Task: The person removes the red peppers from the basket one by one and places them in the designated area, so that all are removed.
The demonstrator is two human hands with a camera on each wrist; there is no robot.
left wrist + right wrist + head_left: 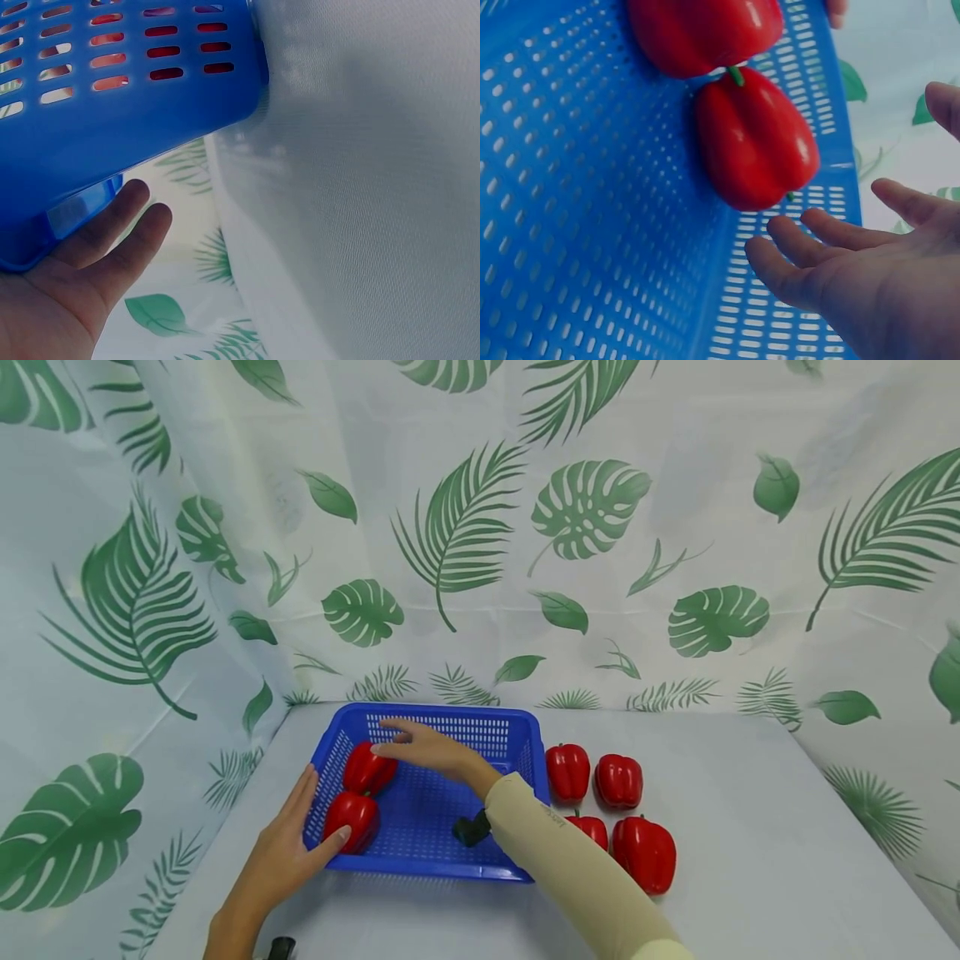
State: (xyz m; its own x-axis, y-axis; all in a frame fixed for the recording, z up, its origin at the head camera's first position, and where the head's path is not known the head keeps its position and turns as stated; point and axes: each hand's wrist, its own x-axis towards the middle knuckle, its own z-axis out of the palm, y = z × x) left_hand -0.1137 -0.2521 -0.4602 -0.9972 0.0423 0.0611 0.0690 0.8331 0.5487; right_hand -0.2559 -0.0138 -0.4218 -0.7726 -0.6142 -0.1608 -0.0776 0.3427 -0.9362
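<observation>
A blue perforated plastic basket stands on the white table. Inside it, along the left side, lie two red bell peppers, a rear one and a front one. My left hand rests at the basket's left front corner, fingers straight along the outer side, thumb over the rim. Those fingers extend below the rim in the left wrist view. Over the basket's rear left, my right hand holds nothing. Its fingers are spread and loosely bent beside the rear pepper in the right wrist view.
To the basket's right stand several red bell peppers on the table; my right sleeve partly covers one. A leaf-printed white curtain borders the table at the back and both sides.
</observation>
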